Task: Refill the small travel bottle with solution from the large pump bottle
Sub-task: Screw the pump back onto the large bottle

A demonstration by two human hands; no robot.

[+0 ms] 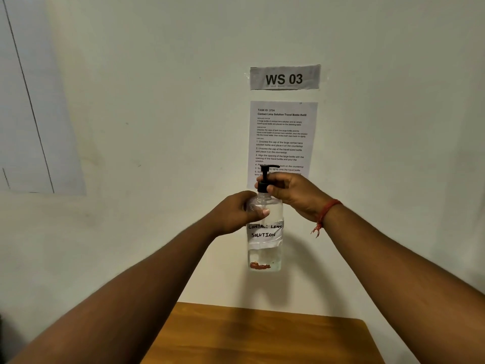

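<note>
We are holding the pump bottle point(265, 232) up in front of the wall point(157, 101), well above the worktop point(262, 334). Its white label point(265, 233) is reading "CONTACT LENS SOLUTION" in handwritten black capitals, sitting just below the fingers of our left hand point(237, 212). Above and behind our hands, a grey sign point(285, 77) taped to the wall is reading "WS 03". Under it a printed sheet point(283, 139) is headed "TASK ID: 3724" and "Contact Lens Solution Travel Bottle Refill", with numbered steps below; the first is starting "Unscrew the cap of the large contact lens solution bottle and place it on the countertop". The lowest lines are hiding behind the pump and our right hand point(291, 191).

Our left fingers are wrapping closed around the clear upper body of the bottle, the thumb point(261, 212) pressing across its front just above the label. Our right fingers are curling tight around the black pump collar point(262, 186) at the neck, gripping it from the right side, with the pump head point(269, 168) and its spout sticking up just above them. A red thread band point(326, 210) is circling our right wrist, its loose end dangling below.

The bottle is standing upright between the two grips, clear liquid filling it, and a reddish-brown smear point(259, 265) is showing near its base, well below our fingers. We are not seeing the travel bottle in this view.
</note>
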